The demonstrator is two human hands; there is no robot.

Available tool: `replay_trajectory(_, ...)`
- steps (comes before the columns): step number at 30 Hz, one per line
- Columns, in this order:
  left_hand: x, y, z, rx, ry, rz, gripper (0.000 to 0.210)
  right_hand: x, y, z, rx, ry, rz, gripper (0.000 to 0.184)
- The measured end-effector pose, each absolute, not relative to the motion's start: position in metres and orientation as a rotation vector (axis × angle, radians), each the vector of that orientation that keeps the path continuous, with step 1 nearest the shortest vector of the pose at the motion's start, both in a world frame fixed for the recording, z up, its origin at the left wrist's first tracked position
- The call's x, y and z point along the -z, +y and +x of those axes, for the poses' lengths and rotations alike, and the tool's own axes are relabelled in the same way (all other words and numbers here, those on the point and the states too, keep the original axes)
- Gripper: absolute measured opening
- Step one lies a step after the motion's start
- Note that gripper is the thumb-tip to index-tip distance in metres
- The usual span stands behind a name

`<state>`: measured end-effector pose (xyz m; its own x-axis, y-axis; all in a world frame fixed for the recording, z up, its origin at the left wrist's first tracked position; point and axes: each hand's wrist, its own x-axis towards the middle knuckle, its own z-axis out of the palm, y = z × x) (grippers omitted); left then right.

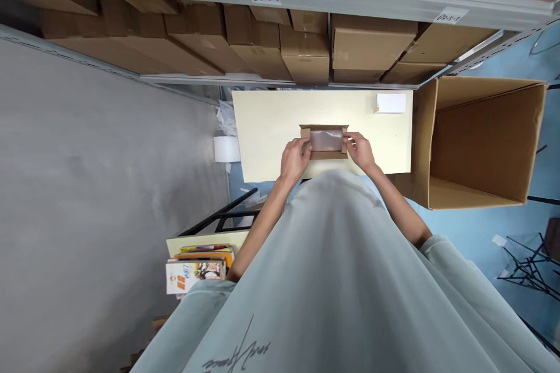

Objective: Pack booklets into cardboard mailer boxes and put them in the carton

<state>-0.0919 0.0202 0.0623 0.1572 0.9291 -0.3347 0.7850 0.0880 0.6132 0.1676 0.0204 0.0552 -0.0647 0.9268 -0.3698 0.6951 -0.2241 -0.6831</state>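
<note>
A small cardboard box [324,155] lies on the cream tabletop with its flaps folded out. Inside it sits a shiny item in clear plastic [326,140], whose exact kind I cannot make out. My left hand [294,158] grips the box's left end, its fingers curled at the flap there. At the opposite end, my right hand [360,150] pinches the edge by the right flap with thumb and fingertips. Parts of both end flaps are hidden under the fingers.
On the table [266,128] a small white box [391,103] lies at the back right. A big open carton [479,145] stands to the right. Behind is a shelf [297,3] packed with brown boxes. A white roll [226,149] and magazines [195,277] are at left.
</note>
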Motion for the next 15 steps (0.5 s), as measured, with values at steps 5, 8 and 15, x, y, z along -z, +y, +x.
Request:
replay_trajectory(5,-0.055,0.019,-0.089,-0.173,1.473,1.818,0.055,-0.053,0.024,0.163,-1.164,-2.042,-1.914,0.042)
replay_trajectory(8,-0.051,0.020,-0.096,-0.129,1.417,1.844,0.067,-0.053,0.025,0.166,-1.173,-2.119,-1.880,0.040)
replay_trajectory(15,-0.042,0.029,-0.105,-0.217,1.550,1.686,0.081,-0.052,0.021,0.180,-1.222,-2.123,-1.811,0.054)
